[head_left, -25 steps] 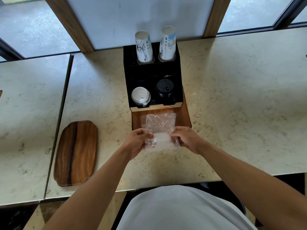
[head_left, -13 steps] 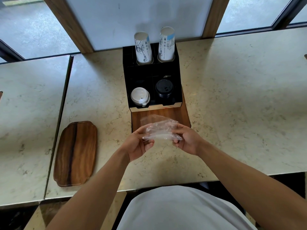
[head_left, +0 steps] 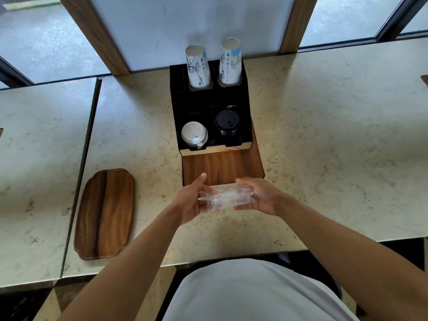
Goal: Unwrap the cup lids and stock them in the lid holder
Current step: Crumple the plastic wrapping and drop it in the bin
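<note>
Item: clear plastic wrap [head_left: 223,198], crumpled, held above the marble counter [head_left: 324,135], just in front of the black lid holder [head_left: 209,107].
Your left hand [head_left: 193,200]: fingers curled under the wrap's left end, thumb raised clear.
Your right hand [head_left: 260,195]: fingers and thumb cupped round its right end.
Holder contents: white lids [head_left: 194,135] front left, black lids [head_left: 227,122] front right.

Between the fingers [head_left: 245,183], the clear wrapper [head_left: 225,198] is crumpled and glary; whether any lids remain inside, I cannot tell
</note>
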`<state>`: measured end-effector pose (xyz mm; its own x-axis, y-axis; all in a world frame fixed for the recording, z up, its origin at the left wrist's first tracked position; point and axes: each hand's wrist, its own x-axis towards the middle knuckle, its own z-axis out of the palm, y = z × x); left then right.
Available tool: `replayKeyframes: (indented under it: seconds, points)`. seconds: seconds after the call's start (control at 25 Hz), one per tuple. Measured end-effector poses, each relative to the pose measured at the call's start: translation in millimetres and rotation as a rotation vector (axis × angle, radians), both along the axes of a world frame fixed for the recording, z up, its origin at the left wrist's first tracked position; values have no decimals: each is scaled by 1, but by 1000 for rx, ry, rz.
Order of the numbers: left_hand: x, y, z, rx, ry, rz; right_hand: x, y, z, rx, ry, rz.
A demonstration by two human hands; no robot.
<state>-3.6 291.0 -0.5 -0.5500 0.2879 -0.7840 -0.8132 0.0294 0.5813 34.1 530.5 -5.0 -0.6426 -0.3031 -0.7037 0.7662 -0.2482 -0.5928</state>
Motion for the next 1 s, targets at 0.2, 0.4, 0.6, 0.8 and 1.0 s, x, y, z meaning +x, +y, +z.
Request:
replayKeyframes:
  seconds: [0.2,0.4,0.6,0.8,1.0]
  points:
    - [4,-4,5,-23,190,-119,0,5,-2,44,69,3]
    - [9,0,4,-95,311,-96,2,6,-8,125,159,-51]
    - [10,-1,-6,-181,394,-112,7,-1,-10,358,273,-40]
    - [12,-2,-7,-172,333,-119,8,-3,-8,430,327,-7]
    - [8,-4,-1,-56,166,-323,5,5,-1,424,379,216]
